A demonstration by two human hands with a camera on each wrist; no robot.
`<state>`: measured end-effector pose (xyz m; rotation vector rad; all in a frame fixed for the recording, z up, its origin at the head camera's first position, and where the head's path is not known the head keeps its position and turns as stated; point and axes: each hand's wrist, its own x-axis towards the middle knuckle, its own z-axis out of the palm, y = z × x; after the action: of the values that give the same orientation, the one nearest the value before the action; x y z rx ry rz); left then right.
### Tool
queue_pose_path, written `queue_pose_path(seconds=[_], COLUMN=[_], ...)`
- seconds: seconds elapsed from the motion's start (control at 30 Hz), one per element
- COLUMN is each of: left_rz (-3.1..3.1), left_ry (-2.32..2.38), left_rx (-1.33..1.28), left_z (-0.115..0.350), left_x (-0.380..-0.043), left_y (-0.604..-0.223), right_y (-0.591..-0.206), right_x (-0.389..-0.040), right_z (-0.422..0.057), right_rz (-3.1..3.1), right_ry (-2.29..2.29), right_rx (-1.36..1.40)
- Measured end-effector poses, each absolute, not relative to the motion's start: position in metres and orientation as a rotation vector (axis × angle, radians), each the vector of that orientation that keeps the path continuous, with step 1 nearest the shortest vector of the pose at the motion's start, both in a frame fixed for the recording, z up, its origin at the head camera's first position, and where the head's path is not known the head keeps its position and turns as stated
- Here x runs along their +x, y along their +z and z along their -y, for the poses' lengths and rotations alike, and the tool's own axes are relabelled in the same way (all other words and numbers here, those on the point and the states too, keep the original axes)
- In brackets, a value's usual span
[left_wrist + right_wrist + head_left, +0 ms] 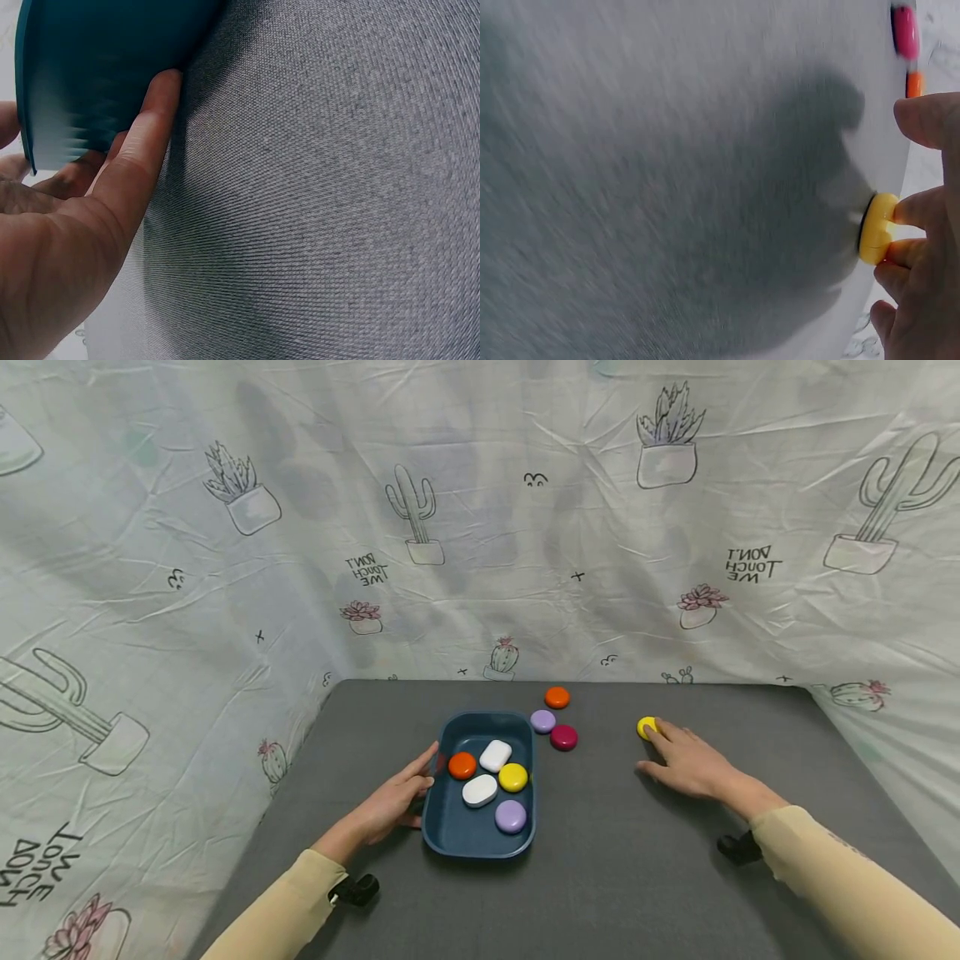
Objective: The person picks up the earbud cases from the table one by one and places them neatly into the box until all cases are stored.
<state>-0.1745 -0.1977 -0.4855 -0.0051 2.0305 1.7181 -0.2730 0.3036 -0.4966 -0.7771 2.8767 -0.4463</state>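
Note:
A dark blue tray (480, 847) holds an orange disc (462, 766), a yellow disc (513, 777), a purple disc (511, 817) and two white pieces, a squarish one (495, 756) and an oval one (480, 791). My left hand (390, 807) rests against the tray's left side; in the left wrist view its extended fingers (142, 142) lie along the outer wall. Out to the right, my right hand (692, 762) has its fingertips on a loose yellow disc (879, 229). Its thumb stands apart from that disc, which sits on the tabletop.
Just right of the tray lie another orange disc (557, 697), a light purple disc (543, 721) and a dark red disc (564, 737). A grey tabletop (622, 868) carries everything. Behind it and at the sides hangs a white cactus-print cloth (480, 527).

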Motion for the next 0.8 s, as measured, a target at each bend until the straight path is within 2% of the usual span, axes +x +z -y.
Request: queue_pose_path(seconds=[0.8], left_rz=[-2.055], left_ry=[1.716], left_rx=[-0.017], left_z=[0.198], left_x=[-0.174], left_y=[-0.487], right_y=[-0.486], right_x=[-0.219], right_z=[-0.281], right_rz=[-2.899], right_ry=[-0.455], right_rx=[-1.005])
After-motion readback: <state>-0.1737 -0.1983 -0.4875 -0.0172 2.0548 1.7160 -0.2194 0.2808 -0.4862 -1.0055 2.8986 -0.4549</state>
